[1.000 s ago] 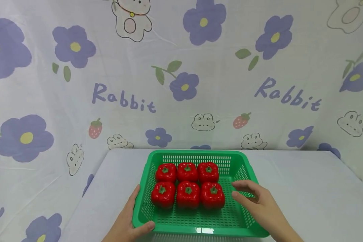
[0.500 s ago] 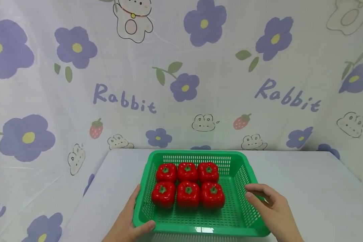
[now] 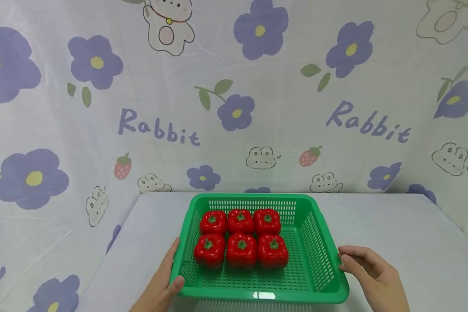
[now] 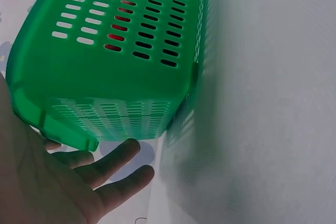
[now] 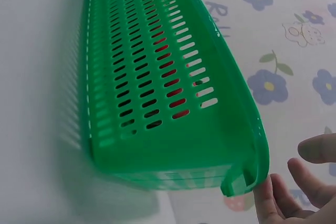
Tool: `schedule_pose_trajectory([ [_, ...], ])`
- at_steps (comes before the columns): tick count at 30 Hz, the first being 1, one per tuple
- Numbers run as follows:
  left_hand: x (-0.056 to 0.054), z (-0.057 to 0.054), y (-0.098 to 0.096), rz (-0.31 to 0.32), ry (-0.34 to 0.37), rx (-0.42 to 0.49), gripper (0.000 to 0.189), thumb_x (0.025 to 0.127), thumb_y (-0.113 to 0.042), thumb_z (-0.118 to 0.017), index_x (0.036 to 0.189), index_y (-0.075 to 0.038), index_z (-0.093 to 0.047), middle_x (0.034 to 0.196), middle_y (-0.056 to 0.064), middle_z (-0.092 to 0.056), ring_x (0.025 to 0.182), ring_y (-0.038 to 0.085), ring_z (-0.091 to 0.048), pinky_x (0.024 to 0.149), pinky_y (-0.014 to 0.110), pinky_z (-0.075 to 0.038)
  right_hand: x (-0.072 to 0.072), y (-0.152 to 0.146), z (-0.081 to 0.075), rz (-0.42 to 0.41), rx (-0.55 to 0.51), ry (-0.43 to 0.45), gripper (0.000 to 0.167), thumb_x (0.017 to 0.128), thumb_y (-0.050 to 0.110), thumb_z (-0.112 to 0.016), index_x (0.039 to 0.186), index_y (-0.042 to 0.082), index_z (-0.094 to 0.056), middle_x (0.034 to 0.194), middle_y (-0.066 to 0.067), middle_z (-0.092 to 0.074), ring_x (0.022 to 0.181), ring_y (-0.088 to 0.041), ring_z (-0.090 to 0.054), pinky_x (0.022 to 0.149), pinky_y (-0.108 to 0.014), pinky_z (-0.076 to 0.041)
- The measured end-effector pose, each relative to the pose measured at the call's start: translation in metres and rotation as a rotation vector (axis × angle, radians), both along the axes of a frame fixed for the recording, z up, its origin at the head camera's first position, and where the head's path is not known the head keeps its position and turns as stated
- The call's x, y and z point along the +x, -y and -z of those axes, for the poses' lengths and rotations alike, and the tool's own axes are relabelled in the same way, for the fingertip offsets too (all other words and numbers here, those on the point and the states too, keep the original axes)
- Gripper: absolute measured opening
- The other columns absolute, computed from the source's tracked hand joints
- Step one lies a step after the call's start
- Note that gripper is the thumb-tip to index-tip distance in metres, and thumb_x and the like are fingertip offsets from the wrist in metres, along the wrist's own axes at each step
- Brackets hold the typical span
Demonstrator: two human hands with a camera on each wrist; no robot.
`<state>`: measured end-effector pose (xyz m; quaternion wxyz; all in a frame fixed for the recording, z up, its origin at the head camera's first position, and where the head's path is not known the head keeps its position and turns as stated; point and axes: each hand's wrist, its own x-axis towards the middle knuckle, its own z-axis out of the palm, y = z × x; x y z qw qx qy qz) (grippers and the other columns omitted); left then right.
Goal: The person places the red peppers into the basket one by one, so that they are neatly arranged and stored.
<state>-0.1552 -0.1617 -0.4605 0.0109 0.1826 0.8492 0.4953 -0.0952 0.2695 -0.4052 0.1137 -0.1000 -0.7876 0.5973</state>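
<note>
A green plastic basket stands on a white-covered table. In it sit several glossy red bell peppers in two rows, stems up, toward the left. My left hand is at the basket's left side, fingers extended along the wall and thumb by the near corner. The left wrist view shows that hand's straight, spread fingers beside the basket's end. Just outside the right rim is my right hand, loosely bent and holding nothing. In the right wrist view its fingertips are at the rim, contact unclear.
Within the basket, bare floor shows right of the peppers. White tabletop extends on both sides. Behind the table hangs a cloth printed with flowers and rabbits.
My right hand has moved right, from over the basket's inside to outside its right rim. The left thumb has shifted left off the front rim. Basket and peppers stay put.
</note>
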Motion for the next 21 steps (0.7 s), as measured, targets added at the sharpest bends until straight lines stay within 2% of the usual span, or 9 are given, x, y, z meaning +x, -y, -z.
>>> schedule_pose_trajectory([
  [2, 0.000, 0.001, 0.001, 0.007, -0.043, 0.010, 0.073, 0.104, -0.043, -0.039, 0.158, -0.007, -0.008, 0.159, 0.021, -0.016, 0.141, 0.040, -0.021, 0.104, 0.067, -0.023, 0.001, -0.003, 0.004, 0.019, -0.010, 0.007, 0.044, 0.097, 0.033, -0.063, 0.124, -0.002, -0.062, 0.111, -0.003, -0.067, 0.094, -0.009, -0.066, 0.076, -0.028, -0.056],
  [5, 0.001, 0.002, 0.001, 0.008, -0.064, 0.022, 0.065, 0.106, -0.036, -0.034, 0.158, -0.006, -0.008, 0.159, 0.021, -0.016, 0.141, 0.040, -0.019, 0.104, 0.068, -0.021, 0.004, -0.009, 0.009, 0.043, -0.009, -0.001, 0.043, 0.097, 0.031, -0.063, 0.121, -0.004, -0.062, 0.105, 0.003, -0.069, 0.092, -0.007, -0.066, 0.073, -0.029, -0.056],
  [9, -0.001, 0.002, 0.002, -0.029, -0.094, 0.005, 0.059, 0.107, -0.028, -0.033, 0.159, -0.013, -0.009, 0.160, 0.013, -0.018, 0.135, 0.035, -0.035, 0.101, 0.061, -0.033, 0.005, -0.016, 0.014, 0.089, 0.028, 0.007, 0.044, 0.097, 0.033, -0.064, 0.121, -0.004, -0.063, 0.102, 0.009, -0.069, 0.087, -0.007, -0.067, 0.071, -0.027, -0.056],
  [13, -0.003, 0.001, 0.004, -0.085, -0.250, -0.065, 0.058, 0.107, -0.018, -0.038, 0.159, -0.018, -0.013, 0.160, 0.006, -0.021, 0.128, 0.028, -0.046, 0.097, 0.058, -0.040, 0.004, -0.021, 0.016, 0.164, 0.149, 0.092, 0.051, 0.094, 0.044, -0.064, 0.124, 0.003, -0.063, 0.111, 0.001, -0.068, 0.086, 0.001, -0.062, 0.069, -0.017, -0.051],
  [16, -0.002, 0.002, 0.006, -0.116, -0.369, -0.103, 0.060, 0.104, -0.011, -0.042, 0.159, -0.016, -0.018, 0.160, 0.006, -0.022, 0.131, 0.030, -0.042, 0.097, 0.061, -0.037, 0.003, -0.027, 0.018, 0.197, 0.247, 0.154, 0.055, 0.094, 0.050, -0.062, 0.127, 0.006, -0.062, 0.122, -0.010, -0.064, 0.088, 0.008, -0.054, 0.067, -0.011, -0.045],
  [21, 0.001, -0.001, 0.007, -0.169, -0.398, -0.126, 0.059, 0.103, -0.010, -0.046, 0.157, -0.016, -0.024, 0.160, 0.006, -0.023, 0.140, 0.030, -0.027, 0.100, 0.067, -0.029, 0.007, -0.037, 0.021, 0.242, 0.313, 0.157, 0.056, 0.095, 0.049, -0.060, 0.130, 0.004, -0.060, 0.130, -0.016, -0.055, 0.103, -0.013, -0.056, 0.064, -0.008, -0.042],
])
